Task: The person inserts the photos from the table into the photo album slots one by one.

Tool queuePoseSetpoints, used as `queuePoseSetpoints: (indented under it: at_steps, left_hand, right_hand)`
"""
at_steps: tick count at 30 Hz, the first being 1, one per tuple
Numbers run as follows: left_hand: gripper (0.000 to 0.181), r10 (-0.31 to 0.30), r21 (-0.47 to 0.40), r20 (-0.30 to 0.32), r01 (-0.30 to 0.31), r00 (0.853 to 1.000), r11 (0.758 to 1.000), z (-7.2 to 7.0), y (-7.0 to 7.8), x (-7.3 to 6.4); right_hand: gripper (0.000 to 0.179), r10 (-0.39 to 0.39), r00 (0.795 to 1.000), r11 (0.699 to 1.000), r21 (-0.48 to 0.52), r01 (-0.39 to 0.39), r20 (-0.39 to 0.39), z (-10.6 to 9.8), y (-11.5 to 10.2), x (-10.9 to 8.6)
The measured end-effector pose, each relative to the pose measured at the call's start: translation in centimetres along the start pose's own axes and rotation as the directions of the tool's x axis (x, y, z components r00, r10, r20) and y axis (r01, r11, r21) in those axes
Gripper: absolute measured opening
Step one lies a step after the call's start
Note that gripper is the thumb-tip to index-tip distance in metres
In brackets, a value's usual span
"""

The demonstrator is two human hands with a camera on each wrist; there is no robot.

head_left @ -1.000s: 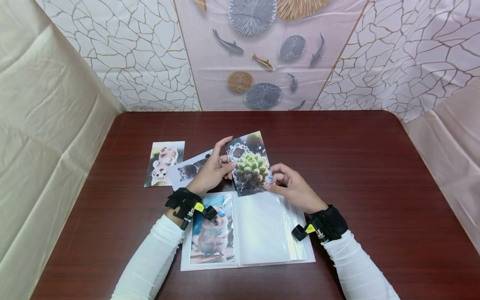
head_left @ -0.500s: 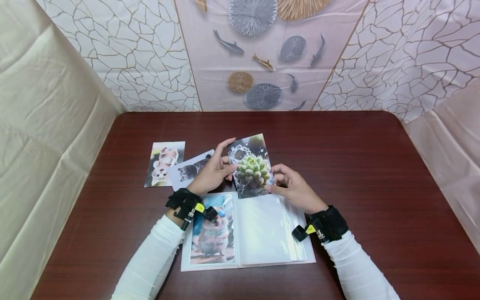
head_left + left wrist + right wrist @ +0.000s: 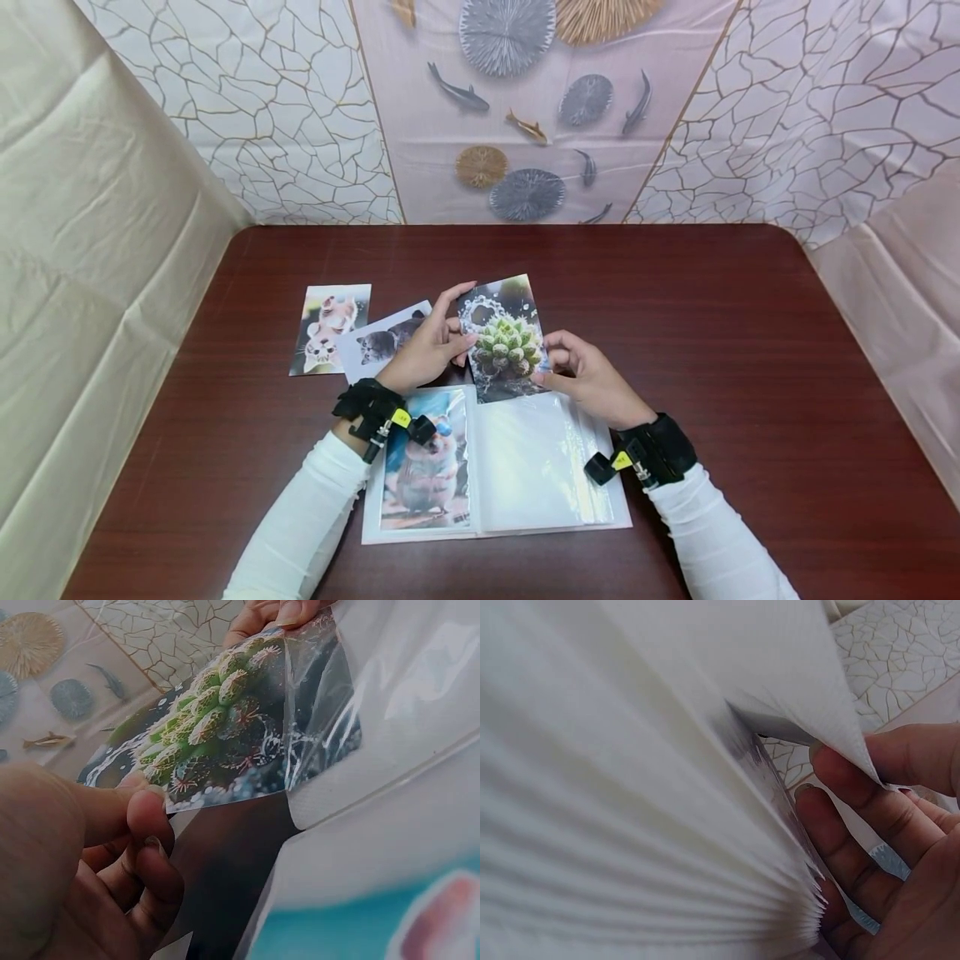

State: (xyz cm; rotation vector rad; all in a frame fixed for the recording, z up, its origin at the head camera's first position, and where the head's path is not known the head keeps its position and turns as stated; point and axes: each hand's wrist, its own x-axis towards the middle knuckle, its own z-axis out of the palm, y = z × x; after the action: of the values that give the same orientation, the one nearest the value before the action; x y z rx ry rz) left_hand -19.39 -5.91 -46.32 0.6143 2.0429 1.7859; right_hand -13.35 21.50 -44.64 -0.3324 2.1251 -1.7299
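Note:
My left hand (image 3: 431, 346) pinches the left edge of a photo (image 3: 510, 337) of a green succulent, thumb in front. In the left wrist view the photo's lower end lies under the clear plastic of an album page (image 3: 420, 682). An open photo album (image 3: 528, 467) lies below on the table, a picture of a furry animal (image 3: 425, 467) in its left page. My right hand (image 3: 592, 379) is at the photo's lower right, by the page's top edge. In the right wrist view its thumb and finger pinch the corner of a white page (image 3: 817, 697) of the album.
Left of the hands lie a photo of a white kitten (image 3: 326, 329) and a photo of grey kittens (image 3: 378, 342), which overlap. The dark red-brown table (image 3: 735, 333) ends at a patterned cloth backdrop (image 3: 300, 125).
The succulent photo has moved slightly down toward the album, its lower end further over the right page. The left hand has moved with it; the right hand has hardly moved.

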Motion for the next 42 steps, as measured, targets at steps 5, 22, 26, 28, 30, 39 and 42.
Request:
queuePoseSetpoints:
  at_steps: [5, 22, 26, 28, 30, 39, 42]
  left_hand:
    - [0.077, 0.005, 0.0, -0.002, -0.005, 1.0, 1.0, -0.02, -0.14, 0.09]
    - [0.075, 0.002, 0.025, -0.007, -0.002, 1.0, 1.0, 0.18, -0.13, 0.06]
    - [0.075, -0.009, 0.021, 0.019, 0.008, 1.0, 1.0, 0.37, -0.03, -0.06]
    - [0.075, -0.012, 0.026, 0.032, 0.012, 0.999, 1.0, 0.44, 0.0, -0.11]
    - [0.075, -0.011, 0.032, 0.036, 0.01, 0.999, 0.999, 0.48, 0.01, -0.12]
    - [0.074, 0.006, 0.039, 0.047, -0.008, 0.999, 0.999, 0.39, -0.2, -0.02]
    - [0.072, 0.012, 0.046, 0.041, -0.013, 0.999, 0.999, 0.36, -0.16, -0.04]
  right_hand:
    - [0.041, 0.004, 1.0, 1.0, 0.004, -0.004, 0.005, 0.02, -0.06, -0.03]
    - [0.07, 0.049, 0.993, 0.998, -0.051, -0.044, 0.105, -0.29, 0.41, -0.19]
    - [0.062, 0.028, 0.995, 0.998, -0.058, -0.022, 0.094, -0.24, 0.42, -0.06]
    - [0.06, 0.021, 0.995, 0.998, -0.054, -0.017, 0.093, -0.2, 0.36, -0.04]
    - [0.059, 0.021, 0.996, 0.999, -0.049, -0.016, 0.089, -0.17, 0.31, -0.05]
    - [0.058, 0.005, 0.995, 0.999, -0.043, -0.001, 0.095, -0.1, 0.28, -0.06]
    - [0.054, -0.002, 0.995, 0.999, -0.042, 0.006, 0.097, -0.1, 0.34, -0.05]
